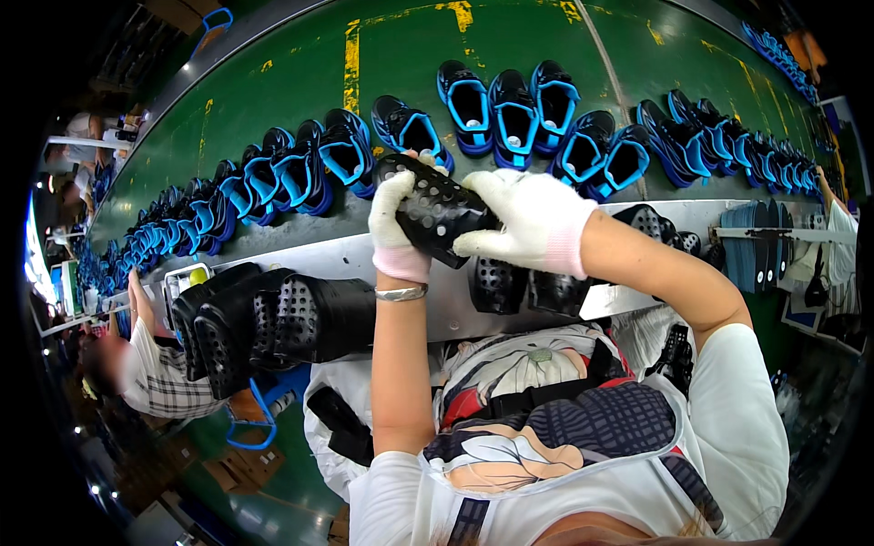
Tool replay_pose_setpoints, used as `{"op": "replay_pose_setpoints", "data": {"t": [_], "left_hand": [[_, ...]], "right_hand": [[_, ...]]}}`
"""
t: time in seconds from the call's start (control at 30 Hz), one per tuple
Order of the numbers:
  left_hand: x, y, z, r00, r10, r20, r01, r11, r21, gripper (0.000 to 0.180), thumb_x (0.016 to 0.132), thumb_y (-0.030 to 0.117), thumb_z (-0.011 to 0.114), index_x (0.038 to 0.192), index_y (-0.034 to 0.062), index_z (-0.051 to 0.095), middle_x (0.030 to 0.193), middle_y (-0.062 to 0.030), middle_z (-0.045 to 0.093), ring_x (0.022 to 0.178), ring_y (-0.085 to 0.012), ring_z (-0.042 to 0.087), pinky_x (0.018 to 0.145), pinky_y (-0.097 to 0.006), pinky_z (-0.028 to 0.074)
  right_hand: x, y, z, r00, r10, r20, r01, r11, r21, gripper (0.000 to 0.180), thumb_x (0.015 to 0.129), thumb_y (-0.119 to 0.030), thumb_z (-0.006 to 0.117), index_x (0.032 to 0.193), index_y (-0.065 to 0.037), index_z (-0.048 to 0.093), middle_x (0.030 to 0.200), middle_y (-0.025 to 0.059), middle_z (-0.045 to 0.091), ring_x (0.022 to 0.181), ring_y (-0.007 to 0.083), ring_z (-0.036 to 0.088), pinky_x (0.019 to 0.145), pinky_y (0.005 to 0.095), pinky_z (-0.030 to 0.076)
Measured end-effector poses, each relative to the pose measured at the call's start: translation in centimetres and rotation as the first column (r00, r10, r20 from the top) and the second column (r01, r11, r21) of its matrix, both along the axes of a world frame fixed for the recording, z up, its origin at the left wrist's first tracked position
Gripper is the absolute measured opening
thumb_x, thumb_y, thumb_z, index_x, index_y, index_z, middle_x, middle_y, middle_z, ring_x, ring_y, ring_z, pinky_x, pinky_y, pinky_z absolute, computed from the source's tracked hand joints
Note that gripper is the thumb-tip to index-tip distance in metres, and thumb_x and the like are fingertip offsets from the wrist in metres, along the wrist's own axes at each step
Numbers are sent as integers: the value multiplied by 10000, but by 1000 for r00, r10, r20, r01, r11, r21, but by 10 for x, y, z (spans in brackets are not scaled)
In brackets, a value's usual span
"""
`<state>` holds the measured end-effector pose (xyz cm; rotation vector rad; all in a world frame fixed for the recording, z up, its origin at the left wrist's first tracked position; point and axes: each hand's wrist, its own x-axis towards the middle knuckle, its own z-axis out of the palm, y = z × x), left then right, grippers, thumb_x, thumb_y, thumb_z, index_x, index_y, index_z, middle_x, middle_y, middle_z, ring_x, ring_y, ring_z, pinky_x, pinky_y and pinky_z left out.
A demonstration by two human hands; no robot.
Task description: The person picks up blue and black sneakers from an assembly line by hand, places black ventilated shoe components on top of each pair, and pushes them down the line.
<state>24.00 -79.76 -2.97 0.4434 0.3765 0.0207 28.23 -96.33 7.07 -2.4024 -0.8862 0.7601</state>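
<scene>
Black perforated form [435, 211]: centre of frame, slightly above middle, tilted, clamped between both hands. Left to right: black dotted pieces [305, 318] side by side, left of centre; white-gloved left hand [395, 223] wrapped round form's left side; white-gloved right hand [528, 223] gripping its right end; black-and-blue shoes [628, 156], upper right.

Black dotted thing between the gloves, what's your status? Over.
Left hand and right hand gripping black dotted piece. Piece tilted, right end lower. Black-and-blue shoe behind it in view, partly hidden.
</scene>
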Motion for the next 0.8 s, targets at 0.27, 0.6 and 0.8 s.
{"op": "replay_pose_setpoints", "data": {"t": [0.27,0.6,0.8], "left_hand": [[46,29,-47,983,171,-66,-105,819,564,274,928,289,589,997,27,550,883,-53,612,758,-127,556,739,-283,472],[120,94,-151,992,-78,-95,65,-322,945,455,825,198,564,1247,29,540,1210,-210,572,1079,-387,553,946,-428,445],[137,111,-145,976,-10,-216,209,-218,953,386,870,253,469,1123,9,628,1043,-231,647,984,-386,612,878,-419,476]], "right_hand": [[34,40,-58,996,-35,85,39,998,-42,404,827,-366,609,932,18,535,772,238,613,768,396,617,687,457,488],[129,75,-103,995,99,-11,-94,888,-449,409,801,-376,584,887,22,626,833,234,649,830,384,635,759,439,503],[148,132,-139,977,206,60,-137,814,-565,340,813,-285,559,947,7,669,936,217,674,886,367,656,788,432,525]]}}
